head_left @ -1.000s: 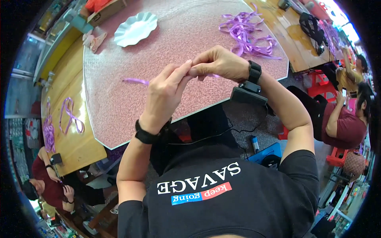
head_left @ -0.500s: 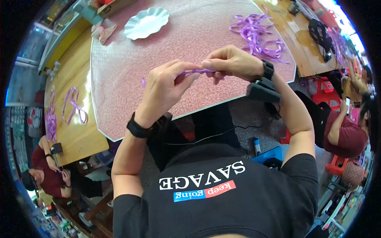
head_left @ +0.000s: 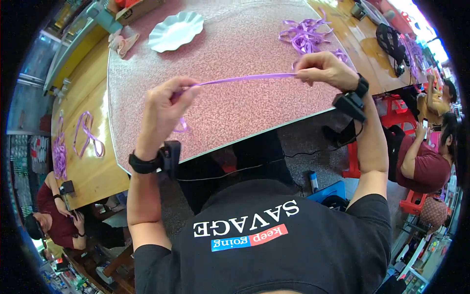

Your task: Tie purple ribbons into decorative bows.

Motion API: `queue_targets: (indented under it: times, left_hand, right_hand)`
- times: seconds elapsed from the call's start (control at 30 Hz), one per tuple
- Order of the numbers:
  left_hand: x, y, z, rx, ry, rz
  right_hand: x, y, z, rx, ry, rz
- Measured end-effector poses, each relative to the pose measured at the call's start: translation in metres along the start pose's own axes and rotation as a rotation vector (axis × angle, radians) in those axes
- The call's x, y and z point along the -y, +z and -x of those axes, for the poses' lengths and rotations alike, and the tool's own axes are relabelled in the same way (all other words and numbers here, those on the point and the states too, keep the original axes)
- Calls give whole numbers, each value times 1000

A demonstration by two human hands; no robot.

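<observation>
A narrow purple ribbon (head_left: 245, 78) is stretched nearly straight between my hands above the pink table covering. My left hand (head_left: 166, 105) pinches one end of the stretch, and a loose loop of the ribbon hangs below its fingers. At the other end, the fingers of my right hand (head_left: 325, 71) are closed on the ribbon. Just beyond my right hand lies a tangled heap of purple ribbon (head_left: 304, 36) on the covering. Both wrists wear black bands with a dark device attached.
The pink table covering (head_left: 235, 112) has a white scalloped plate (head_left: 176, 32) at its far left. More purple ribbon (head_left: 88, 134) lies on the wooden table at left. Black straps (head_left: 390, 44) sit at far right. People sit at both sides; a red stool (head_left: 399, 112) stands at right.
My hands have moved apart, left hand to the left and right hand to the right. The ribbon that was bunched between them is now drawn out in a long stretch.
</observation>
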State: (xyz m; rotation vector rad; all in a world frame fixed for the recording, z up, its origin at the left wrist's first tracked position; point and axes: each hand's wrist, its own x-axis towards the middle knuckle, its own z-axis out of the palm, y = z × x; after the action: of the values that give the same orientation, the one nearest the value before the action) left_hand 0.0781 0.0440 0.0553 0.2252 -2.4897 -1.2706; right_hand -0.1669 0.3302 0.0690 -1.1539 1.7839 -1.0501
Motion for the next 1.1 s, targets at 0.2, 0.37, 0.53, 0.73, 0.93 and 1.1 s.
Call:
queue_targets:
  times: [0.2, 0.37, 0.53, 0.73, 0.93, 1.1]
  left_hand:
    - [45, -41, 4, -123, -88, -17]
    - [47, -48, 8, -77, -70, -171]
    - [4, -15, -3, 18, -42, -92]
    - [-38, 10, -15, 124, 126, 72]
    - [-30, -2, -14, 152, 132, -16]
    - [-1, -26, -2, 173, -68, 163]
  right_hand:
    - [-77, -75, 64, -217, 105, -47]
    - [-85, -76, 81, -475, 190, -199]
    - [-18, 4, 24, -329, -2, 150]
    - [46, 101, -40, -154, -326, -127]
    - [44, 82, -52, 72, -250, -92]
    - [21, 27, -38, -20, -304, 49]
